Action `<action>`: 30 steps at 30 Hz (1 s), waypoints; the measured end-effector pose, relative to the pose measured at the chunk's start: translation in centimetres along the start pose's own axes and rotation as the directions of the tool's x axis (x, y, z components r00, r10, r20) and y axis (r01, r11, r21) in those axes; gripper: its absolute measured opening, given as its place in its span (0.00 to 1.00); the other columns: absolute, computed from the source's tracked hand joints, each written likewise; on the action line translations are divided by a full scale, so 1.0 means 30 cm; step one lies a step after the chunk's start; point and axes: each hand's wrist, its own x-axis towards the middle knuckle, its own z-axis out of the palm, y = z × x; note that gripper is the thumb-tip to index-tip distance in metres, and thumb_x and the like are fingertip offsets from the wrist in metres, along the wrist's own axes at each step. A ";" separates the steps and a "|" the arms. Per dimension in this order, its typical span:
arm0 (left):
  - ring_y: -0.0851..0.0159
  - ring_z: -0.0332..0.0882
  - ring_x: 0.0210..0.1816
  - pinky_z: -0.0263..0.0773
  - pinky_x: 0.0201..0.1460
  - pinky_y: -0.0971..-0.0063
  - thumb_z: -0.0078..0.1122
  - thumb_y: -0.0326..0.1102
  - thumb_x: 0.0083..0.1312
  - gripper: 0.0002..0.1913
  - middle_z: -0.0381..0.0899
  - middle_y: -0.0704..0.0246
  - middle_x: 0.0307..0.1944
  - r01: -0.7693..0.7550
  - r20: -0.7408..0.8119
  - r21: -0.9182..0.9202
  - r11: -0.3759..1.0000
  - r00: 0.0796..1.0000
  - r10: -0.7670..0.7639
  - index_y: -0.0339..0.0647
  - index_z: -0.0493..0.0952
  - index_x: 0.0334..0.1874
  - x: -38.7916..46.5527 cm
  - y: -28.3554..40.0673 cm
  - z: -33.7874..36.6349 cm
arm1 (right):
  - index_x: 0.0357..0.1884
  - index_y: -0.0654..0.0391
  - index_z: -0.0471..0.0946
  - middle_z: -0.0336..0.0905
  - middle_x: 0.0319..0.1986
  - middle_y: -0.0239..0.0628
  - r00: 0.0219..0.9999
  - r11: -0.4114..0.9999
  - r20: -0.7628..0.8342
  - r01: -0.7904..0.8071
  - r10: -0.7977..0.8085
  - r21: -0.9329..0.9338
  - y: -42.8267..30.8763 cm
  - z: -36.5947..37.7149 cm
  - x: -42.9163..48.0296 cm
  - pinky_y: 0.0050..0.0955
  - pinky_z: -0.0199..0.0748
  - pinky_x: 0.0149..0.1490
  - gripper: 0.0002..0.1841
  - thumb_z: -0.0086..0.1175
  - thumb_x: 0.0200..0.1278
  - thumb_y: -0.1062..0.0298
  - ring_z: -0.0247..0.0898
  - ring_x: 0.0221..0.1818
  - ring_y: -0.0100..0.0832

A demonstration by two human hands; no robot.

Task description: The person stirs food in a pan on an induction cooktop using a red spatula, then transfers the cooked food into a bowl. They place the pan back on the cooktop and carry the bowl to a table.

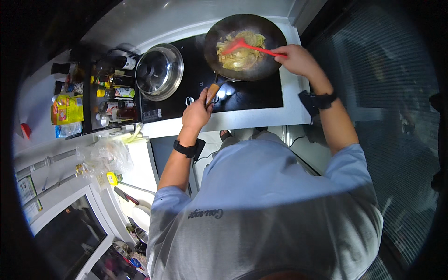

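Note:
My left hand (pixel 196 112) is closed around the wooden handle of a dark wok (pixel 214 52), which stands on the right side of a black glass cooktop (pixel 189 75). Chopped cabbage (pixel 245 62), pale green and yellowish, lies in the bottom of the wok. From the right, my right hand (pixel 295 60) grips the handle of a red spatula (pixel 257 48), probably silicone. Its blurred head rests on or among the cabbage; the exact contact cannot be told. Both of my wrists bear black bands with a device.
Left of the wok stands a steel pot with a glass lid (pixel 159 71). Further left, a black rack holds several sauce bottles (pixel 119 92), beside a yellow packet (pixel 67 110). A plastic bag (pixel 108 154) and a knife (pixel 126 196) lie on the side counter. A ribbed glass panel (pixel 385 105) is at the right.

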 end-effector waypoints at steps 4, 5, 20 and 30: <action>0.43 0.84 0.42 0.79 0.45 0.51 0.62 0.45 0.67 0.35 0.86 0.52 0.41 0.010 -0.004 -0.001 1.000 1.000 -0.010 0.57 0.63 0.77 -0.006 0.007 0.000 | 0.52 0.50 0.87 0.87 0.41 0.44 1.000 0.999 0.004 0.017 -0.017 -0.048 0.015 -0.164 -0.153 0.40 0.80 0.52 0.14 0.61 0.65 0.63 0.84 0.43 0.43; 0.43 0.85 0.42 0.79 0.45 0.51 0.62 0.45 0.67 0.35 0.86 0.52 0.41 0.015 -0.004 0.001 1.000 1.000 -0.015 0.57 0.63 0.77 -0.005 0.009 0.001 | 0.51 0.50 0.87 0.87 0.40 0.44 0.999 0.998 -0.022 0.033 -0.034 -0.062 0.010 -0.175 -0.183 0.41 0.81 0.51 0.14 0.61 0.65 0.63 0.84 0.42 0.44; 0.39 0.83 0.45 0.79 0.48 0.49 0.64 0.45 0.67 0.34 0.85 0.48 0.43 0.018 -0.022 -0.052 0.998 1.000 -0.019 0.61 0.64 0.76 -0.005 0.013 0.012 | 0.53 0.48 0.85 0.86 0.37 0.48 0.965 0.994 -0.262 0.046 -0.019 0.099 0.000 0.045 -0.061 0.45 0.81 0.47 0.15 0.58 0.69 0.57 0.83 0.40 0.51; 0.39 0.83 0.44 0.78 0.46 0.49 0.65 0.46 0.67 0.36 0.85 0.49 0.43 0.009 0.001 -0.074 0.997 1.000 -0.009 0.60 0.62 0.77 0.000 0.000 0.010 | 0.54 0.52 0.85 0.87 0.43 0.46 0.991 0.995 -0.096 0.088 -0.093 -0.056 -0.009 -0.051 -0.056 0.38 0.80 0.51 0.15 0.60 0.69 0.62 0.84 0.43 0.45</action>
